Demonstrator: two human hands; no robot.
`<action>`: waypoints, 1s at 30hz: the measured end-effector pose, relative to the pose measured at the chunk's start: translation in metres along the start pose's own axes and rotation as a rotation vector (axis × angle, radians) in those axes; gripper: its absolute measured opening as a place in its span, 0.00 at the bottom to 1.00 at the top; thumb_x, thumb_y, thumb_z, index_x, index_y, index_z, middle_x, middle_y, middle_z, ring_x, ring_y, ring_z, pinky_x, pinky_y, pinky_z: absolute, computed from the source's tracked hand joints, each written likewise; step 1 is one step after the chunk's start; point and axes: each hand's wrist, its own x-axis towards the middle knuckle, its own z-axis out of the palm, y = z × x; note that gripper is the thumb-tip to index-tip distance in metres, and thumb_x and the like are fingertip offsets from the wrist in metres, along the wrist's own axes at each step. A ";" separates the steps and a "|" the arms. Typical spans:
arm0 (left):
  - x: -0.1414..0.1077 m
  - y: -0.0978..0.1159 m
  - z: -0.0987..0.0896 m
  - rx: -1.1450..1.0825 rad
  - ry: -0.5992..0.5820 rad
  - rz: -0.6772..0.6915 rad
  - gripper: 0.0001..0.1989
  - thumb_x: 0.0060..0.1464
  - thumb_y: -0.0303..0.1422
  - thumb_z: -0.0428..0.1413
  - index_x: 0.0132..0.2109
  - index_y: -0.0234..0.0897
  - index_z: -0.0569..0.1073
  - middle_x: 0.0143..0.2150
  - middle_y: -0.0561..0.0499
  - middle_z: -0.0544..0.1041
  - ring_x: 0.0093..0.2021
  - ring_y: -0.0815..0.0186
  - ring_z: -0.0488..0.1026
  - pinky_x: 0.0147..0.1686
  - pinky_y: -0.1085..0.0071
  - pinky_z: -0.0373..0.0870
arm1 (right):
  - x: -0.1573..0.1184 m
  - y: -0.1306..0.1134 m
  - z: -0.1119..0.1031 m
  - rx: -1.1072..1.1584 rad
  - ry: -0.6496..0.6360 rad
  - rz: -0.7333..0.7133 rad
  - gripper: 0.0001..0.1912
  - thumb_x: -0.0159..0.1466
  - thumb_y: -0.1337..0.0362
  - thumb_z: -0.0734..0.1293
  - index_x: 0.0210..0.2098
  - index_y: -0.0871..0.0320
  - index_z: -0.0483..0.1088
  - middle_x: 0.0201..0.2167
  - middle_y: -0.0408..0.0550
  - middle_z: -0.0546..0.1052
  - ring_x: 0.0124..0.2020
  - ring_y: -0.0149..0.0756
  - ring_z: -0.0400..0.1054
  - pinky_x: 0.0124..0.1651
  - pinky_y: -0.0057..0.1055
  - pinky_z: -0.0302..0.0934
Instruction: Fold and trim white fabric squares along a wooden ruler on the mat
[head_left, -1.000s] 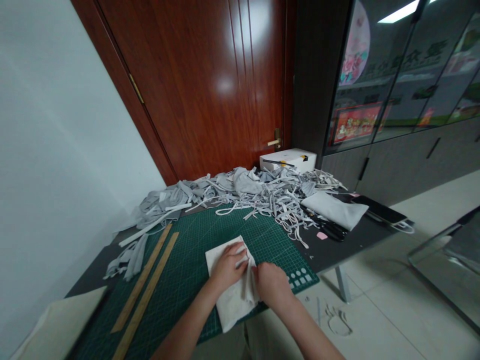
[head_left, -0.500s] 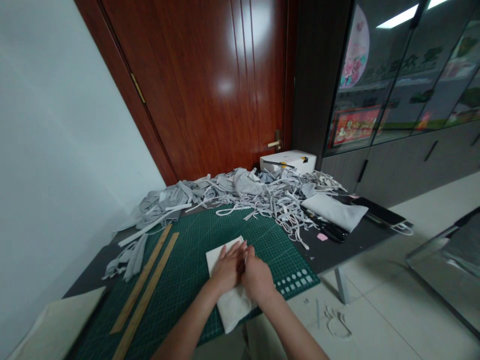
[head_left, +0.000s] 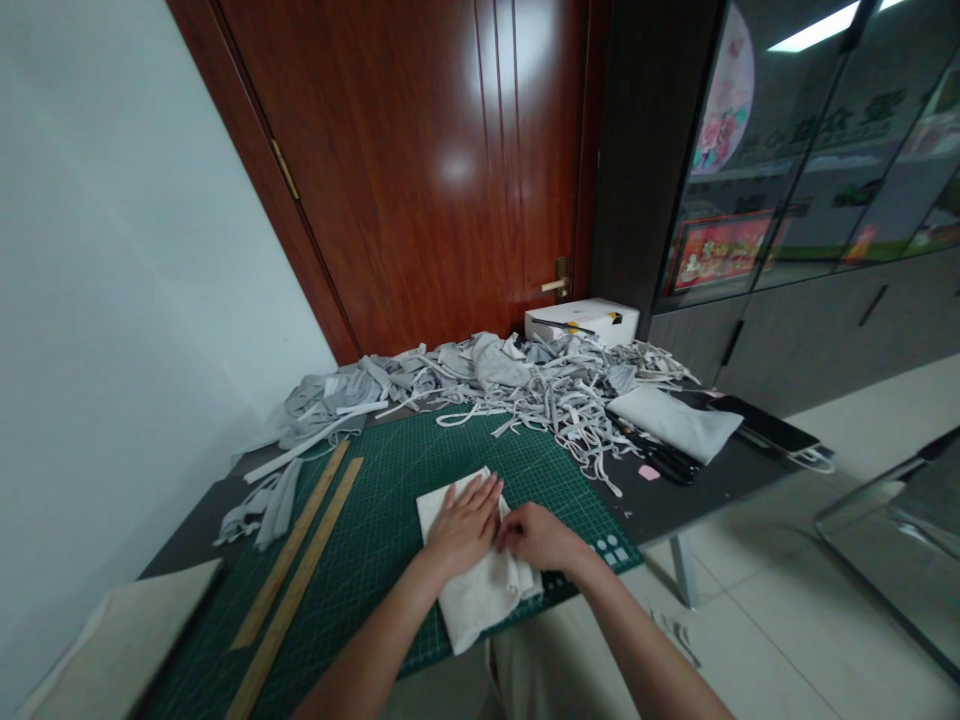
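Note:
A folded piece of cream cloth point(head_left: 469, 598) lies on the green cutting mat point(head_left: 382, 530), its lower end at the table's front edge. My left hand point(head_left: 466, 522) rests flat on the upper part of the cloth, fingers stretched out. Beside it, my right hand point(head_left: 538, 535) has its fingers pinched on the cloth's right side, where a gathered fold rises. The fingertips of the right hand are partly hidden.
Two wooden rulers point(head_left: 315, 565) lie on the mat's left side. Grey fabric scraps and strips point(head_left: 495, 370) are heaped along the back. At right are black-handled scissors point(head_left: 667, 460), a grey cloth point(head_left: 679, 422) and a phone point(head_left: 765, 425). More cream fabric point(head_left: 127, 640) sits front left.
My right hand has moved right, away from my left hand, drawing out a fold of the cloth. The left hand stays on the cloth, now flatter. The view has shifted slightly.

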 end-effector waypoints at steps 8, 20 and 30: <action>0.000 -0.001 0.000 -0.007 -0.008 0.008 0.27 0.61 0.34 0.39 0.67 0.43 0.48 0.69 0.52 0.50 0.68 0.60 0.43 0.62 0.50 0.44 | 0.001 0.001 0.002 -0.071 0.005 -0.022 0.10 0.45 0.74 0.66 0.27 0.59 0.75 0.28 0.44 0.78 0.30 0.31 0.68 0.31 0.22 0.53; -0.001 -0.001 0.002 -0.003 0.009 0.003 0.27 0.63 0.42 0.38 0.67 0.47 0.46 0.69 0.53 0.48 0.68 0.60 0.42 0.63 0.50 0.42 | -0.018 0.018 -0.002 0.026 0.041 -0.005 0.13 0.46 0.73 0.63 0.30 0.59 0.75 0.20 0.40 0.70 0.24 0.28 0.61 0.27 0.23 0.50; -0.002 0.005 -0.002 0.153 0.012 0.022 0.29 0.59 0.35 0.42 0.67 0.43 0.48 0.70 0.50 0.46 0.68 0.55 0.43 0.60 0.48 0.47 | 0.004 0.014 0.005 0.656 0.032 0.027 0.12 0.52 0.65 0.61 0.28 0.61 0.76 0.17 0.39 0.68 0.16 0.23 0.53 0.19 0.21 0.51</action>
